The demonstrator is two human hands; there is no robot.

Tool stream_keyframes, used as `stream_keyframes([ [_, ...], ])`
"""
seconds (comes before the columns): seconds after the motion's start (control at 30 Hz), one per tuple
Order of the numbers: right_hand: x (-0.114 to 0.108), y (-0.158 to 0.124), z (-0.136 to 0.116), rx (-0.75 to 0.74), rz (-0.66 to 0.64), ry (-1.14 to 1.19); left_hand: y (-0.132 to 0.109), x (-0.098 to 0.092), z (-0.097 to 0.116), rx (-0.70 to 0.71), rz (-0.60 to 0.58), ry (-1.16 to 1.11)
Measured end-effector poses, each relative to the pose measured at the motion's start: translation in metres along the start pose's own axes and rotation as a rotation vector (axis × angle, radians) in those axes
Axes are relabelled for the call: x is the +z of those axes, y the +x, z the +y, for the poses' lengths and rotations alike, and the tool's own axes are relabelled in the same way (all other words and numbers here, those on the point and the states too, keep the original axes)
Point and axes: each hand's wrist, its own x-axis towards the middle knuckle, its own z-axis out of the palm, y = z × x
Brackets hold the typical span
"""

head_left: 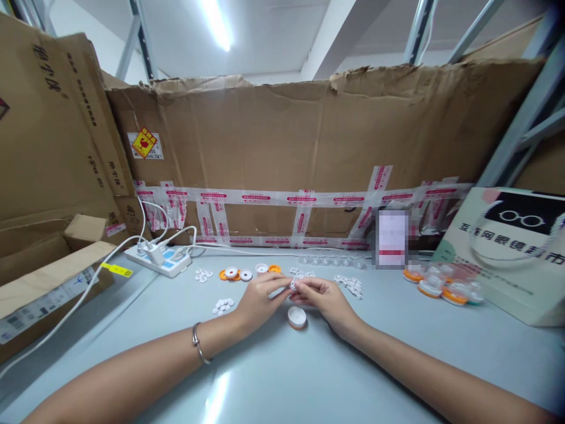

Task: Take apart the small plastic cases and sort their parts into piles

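My left hand point(263, 296) and my right hand point(324, 296) meet over the middle of the table, fingertips closed together around a small white plastic part point(293, 284). Its exact kind is too small to make out. Just below my fingers stands a round white cap with an orange base point(297, 318), its hollow side up. Behind my fingertips lies a pile of small white parts point(304, 274), partly hidden. To the left of my left hand are several small white discs point(223, 306). More small white parts point(349, 285) lie beyond my right hand.
Orange and white round caps point(238, 274) sit behind my left hand, near white discs point(203, 275). Clear domes point(331, 261) line the back. At right are orange-based clear containers point(441, 282) and a paper bag point(507, 253). A power strip point(159, 259) and open carton point(53, 282) stand left.
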Motion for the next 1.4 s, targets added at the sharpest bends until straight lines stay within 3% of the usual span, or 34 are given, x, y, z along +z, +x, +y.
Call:
stream_keyframes([
  [0.23, 0.005, -0.003, -0.005, 0.065, 0.010, 0.062, 0.003, -0.004, -0.003, 0.204, -0.082, 0.285],
  [0.47, 0.003, -0.002, -0.004, 0.015, 0.025, 0.003, 0.001, -0.006, -0.003, 0.376, -0.208, 0.521],
  [0.9, 0.006, -0.006, 0.004, -0.160, 0.033, -0.106, 0.001, -0.008, 0.009, 0.587, -0.188, 0.769],
  [1.13, 0.005, -0.001, 0.002, 0.000, 0.096, 0.023, 0.003, -0.009, 0.009, 0.564, -0.166, 0.701],
  [1.3, 0.004, 0.000, 0.001, 0.178, 0.083, 0.118, 0.003, -0.009, 0.005, 0.687, -0.068, 0.612],
  [1.4, -0.005, 0.005, 0.001, 0.195, 0.127, 0.099, 0.003, -0.010, 0.004, 0.698, -0.033, 0.522],
])
